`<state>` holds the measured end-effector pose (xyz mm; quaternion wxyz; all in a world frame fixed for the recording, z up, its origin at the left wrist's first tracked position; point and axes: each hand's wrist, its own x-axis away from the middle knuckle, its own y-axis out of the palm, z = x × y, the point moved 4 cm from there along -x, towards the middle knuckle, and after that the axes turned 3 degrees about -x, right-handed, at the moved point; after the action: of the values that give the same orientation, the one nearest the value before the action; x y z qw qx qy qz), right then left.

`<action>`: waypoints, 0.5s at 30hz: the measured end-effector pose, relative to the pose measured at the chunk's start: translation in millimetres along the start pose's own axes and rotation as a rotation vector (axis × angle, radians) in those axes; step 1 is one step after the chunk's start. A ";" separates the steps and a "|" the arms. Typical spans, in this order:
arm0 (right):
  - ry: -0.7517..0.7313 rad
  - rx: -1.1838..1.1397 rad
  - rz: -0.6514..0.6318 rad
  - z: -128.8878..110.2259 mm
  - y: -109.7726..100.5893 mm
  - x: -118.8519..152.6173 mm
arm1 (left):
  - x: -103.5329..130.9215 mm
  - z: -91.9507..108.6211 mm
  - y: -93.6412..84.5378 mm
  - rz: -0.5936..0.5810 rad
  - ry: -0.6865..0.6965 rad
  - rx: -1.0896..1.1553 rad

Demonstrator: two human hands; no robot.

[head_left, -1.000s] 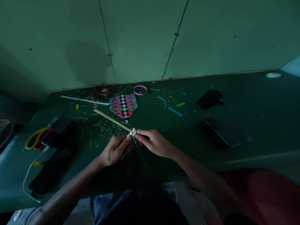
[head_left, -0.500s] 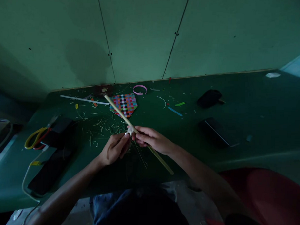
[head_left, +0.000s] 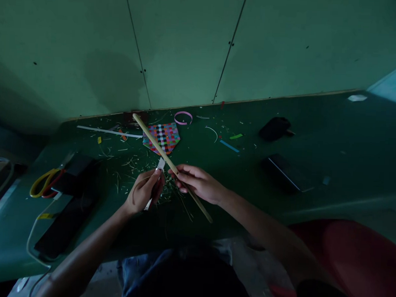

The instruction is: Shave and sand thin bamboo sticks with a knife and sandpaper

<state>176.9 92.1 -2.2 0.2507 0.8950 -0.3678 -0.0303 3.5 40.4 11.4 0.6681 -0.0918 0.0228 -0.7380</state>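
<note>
Stick (head_left: 169, 162) — smooth wood; knife (head_left: 161, 163) — shiny metal.

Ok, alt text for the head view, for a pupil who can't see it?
A person's right hand holds a pale stick slantwise over a green table, while the left hand grips a small silvery tool close to it. Thin slivers lie around the hands; beyond is a colourful woven piece, and scissors lie to the left.

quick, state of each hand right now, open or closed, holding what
Left hand: closed, holding a small silver tool, perhaps a knife.
Right hand: closed, holding a stick.
</note>
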 end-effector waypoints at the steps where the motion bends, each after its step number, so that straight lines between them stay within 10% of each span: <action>1: 0.005 -0.014 0.009 0.1 0.1 -0.4 | 0.6 0.9 0.8 -0.014 0.000 -0.020; 15: -0.105 0.026 0.037 -3.2 3.8 1.8 | 4.6 -7.5 15.8 -0.187 0.010 -0.080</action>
<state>176.5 90.0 2.7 0.2201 0.8884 -0.3972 -0.0677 17.4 33.4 2.0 0.5919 -0.1164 0.0472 -0.7962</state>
